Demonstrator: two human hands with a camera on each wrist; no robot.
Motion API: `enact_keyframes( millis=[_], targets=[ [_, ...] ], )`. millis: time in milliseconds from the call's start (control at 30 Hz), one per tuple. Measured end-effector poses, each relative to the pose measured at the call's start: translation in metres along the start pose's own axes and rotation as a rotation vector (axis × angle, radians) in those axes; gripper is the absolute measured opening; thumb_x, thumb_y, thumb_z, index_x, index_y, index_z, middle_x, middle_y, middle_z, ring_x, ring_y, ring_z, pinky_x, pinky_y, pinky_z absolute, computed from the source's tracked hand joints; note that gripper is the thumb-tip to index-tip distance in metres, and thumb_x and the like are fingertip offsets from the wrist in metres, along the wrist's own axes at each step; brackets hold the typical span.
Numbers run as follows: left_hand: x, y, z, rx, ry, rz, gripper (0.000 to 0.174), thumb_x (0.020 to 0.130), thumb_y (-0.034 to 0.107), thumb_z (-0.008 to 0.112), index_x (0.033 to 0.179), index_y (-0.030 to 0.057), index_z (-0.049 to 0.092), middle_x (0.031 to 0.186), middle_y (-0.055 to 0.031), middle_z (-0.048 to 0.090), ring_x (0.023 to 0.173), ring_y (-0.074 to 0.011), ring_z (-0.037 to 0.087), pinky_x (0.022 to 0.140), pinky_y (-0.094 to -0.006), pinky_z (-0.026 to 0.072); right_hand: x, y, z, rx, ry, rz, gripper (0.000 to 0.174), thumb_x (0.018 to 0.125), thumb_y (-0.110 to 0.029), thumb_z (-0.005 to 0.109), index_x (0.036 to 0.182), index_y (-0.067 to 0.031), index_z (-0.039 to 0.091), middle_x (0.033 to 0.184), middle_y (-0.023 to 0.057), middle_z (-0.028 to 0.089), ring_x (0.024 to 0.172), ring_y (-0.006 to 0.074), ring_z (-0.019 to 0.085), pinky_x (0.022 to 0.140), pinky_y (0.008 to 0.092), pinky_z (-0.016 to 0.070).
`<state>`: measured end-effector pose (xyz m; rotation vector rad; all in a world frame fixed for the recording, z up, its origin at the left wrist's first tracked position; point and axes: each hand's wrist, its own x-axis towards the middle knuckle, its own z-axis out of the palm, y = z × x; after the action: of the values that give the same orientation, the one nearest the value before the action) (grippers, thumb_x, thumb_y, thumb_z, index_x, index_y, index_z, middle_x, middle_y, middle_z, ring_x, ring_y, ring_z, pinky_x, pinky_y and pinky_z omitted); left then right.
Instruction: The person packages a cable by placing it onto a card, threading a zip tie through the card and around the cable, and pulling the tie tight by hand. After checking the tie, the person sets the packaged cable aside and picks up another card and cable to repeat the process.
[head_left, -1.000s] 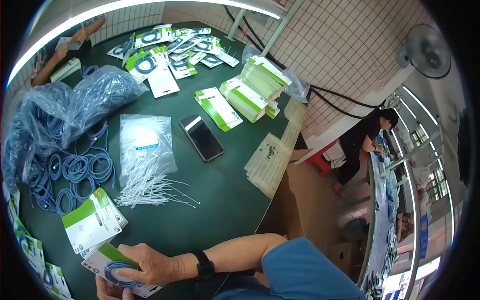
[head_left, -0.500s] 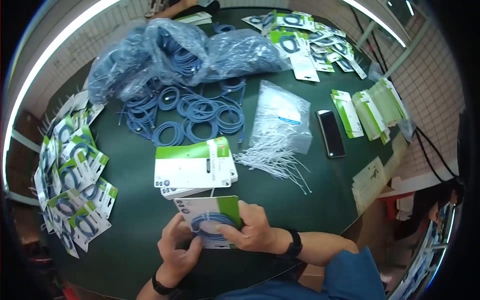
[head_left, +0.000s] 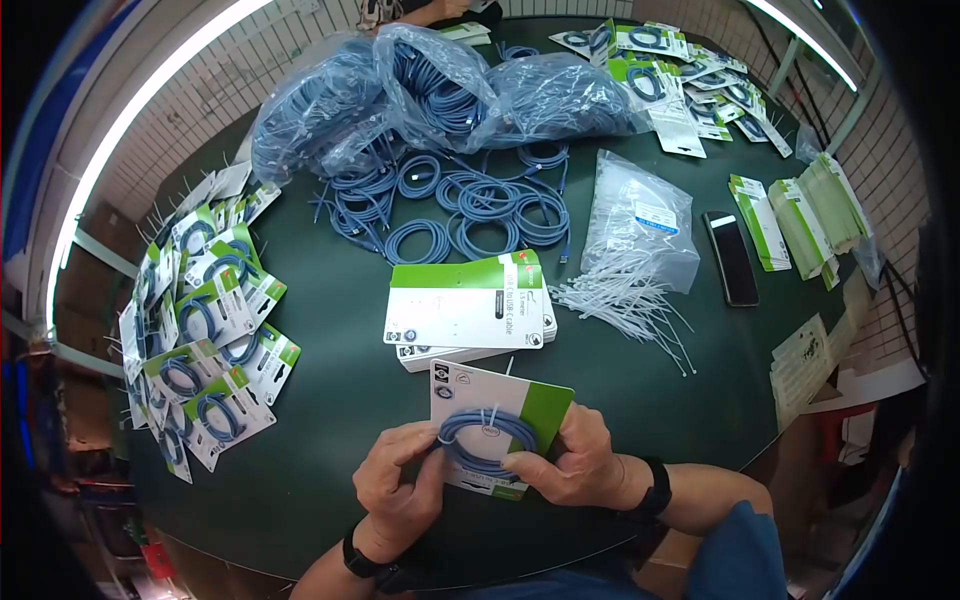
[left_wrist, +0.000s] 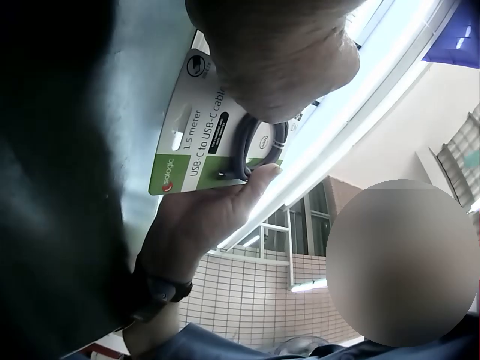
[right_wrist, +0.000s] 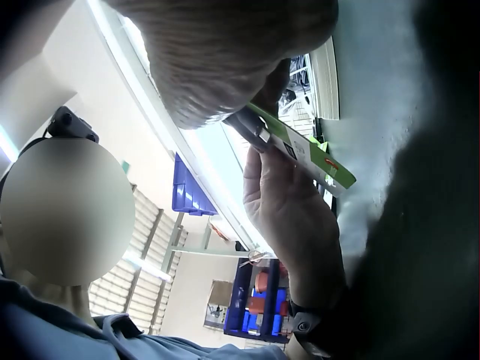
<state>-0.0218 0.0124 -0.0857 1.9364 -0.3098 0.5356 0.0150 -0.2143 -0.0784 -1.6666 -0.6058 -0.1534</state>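
In the head view my right hand (head_left: 580,465) grips the right side of a white and green cable card (head_left: 470,385), thumb across its front. A coiled blue USB-C cable (head_left: 515,430) lies against the card, with a white cable tie (head_left: 493,413) looped over its upper side. My left hand (head_left: 400,480) holds the card's left edge, thumb and bent forefinger at the coil's end. The left wrist view shows the printed card (left_wrist: 180,150) with the right thumb beside the coil. Just beyond the hands lies a stack of cards (head_left: 450,305).
Loose cable coils (head_left: 480,205) lie before plastic bags of cables (head_left: 330,110). White cable ties (head_left: 630,300) spill from a clear bag (head_left: 640,220), near a phone (head_left: 733,258). Finished-looking carded cables pile up at left (head_left: 215,310) and far right (head_left: 690,75). More cards (head_left: 800,225) stand at right.
The head view has swung left, bringing the left pile into sight. The held card has turned to face the camera more, and the left hand has come out from underneath to its left edge.
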Motion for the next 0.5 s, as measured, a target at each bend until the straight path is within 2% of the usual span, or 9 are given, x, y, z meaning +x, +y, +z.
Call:
enact_keyframes(
  millis=[500],
  targets=[
    [0.0022, 0.0067, -0.0021, 0.050, 0.008, 0.044, 0.031, 0.083, -0.016, 0.072, 0.110, 0.0002, 0.071, 0.104, -0.0194, 0.076, 0.090, -0.0275, 0.075, 0.079, -0.0331, 0.0610, 0.0016, -0.0056, 0.0004, 0.007, -0.025, -0.010, 0.055, 0.090, -0.018, 0.084, 0.132, 0.0069, 0.058, 0.100, 0.0195, 0.075, 0.084, 0.0322, 0.079, 0.072, 0.0367, 0.0609]
  ],
)
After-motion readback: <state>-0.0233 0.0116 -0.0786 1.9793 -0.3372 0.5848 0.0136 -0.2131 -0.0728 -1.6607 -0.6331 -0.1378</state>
